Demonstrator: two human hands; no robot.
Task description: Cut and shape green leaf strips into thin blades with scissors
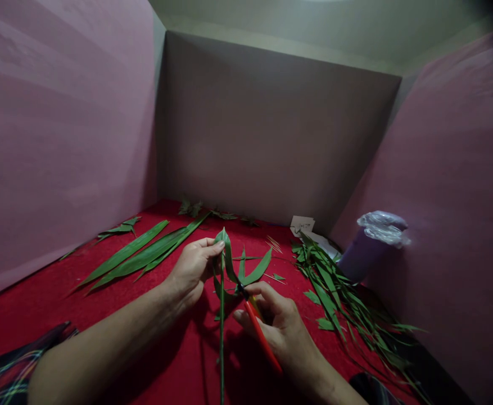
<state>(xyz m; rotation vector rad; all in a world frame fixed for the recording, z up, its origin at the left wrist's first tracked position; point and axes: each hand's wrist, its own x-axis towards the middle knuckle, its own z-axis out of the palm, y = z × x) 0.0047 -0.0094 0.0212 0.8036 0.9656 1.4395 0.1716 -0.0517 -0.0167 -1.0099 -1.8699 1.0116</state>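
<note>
My left hand [193, 267] pinches the folded top of a green leaf [224, 239] between thumb and fingers. A long thin stem [222, 337] runs straight down from it toward me. In my right hand [275, 318] are pliers with red and yellow handles [258, 332]. Their dark jaws [241, 287] touch or lie right beside the leaf strips below my left hand; whether they grip or cut is too small to tell. Several narrow leaf blades [258, 269] spread out around the jaws.
Long leaves [145, 259] lie on the red cloth [166, 360] at left. A heap of leaves and stems [334, 281] lies at right, before a purple bin [356, 259] with a plastic liner. Thin sticks [274, 244] and a white card [302, 224] are farther back. Pink walls flank both sides.
</note>
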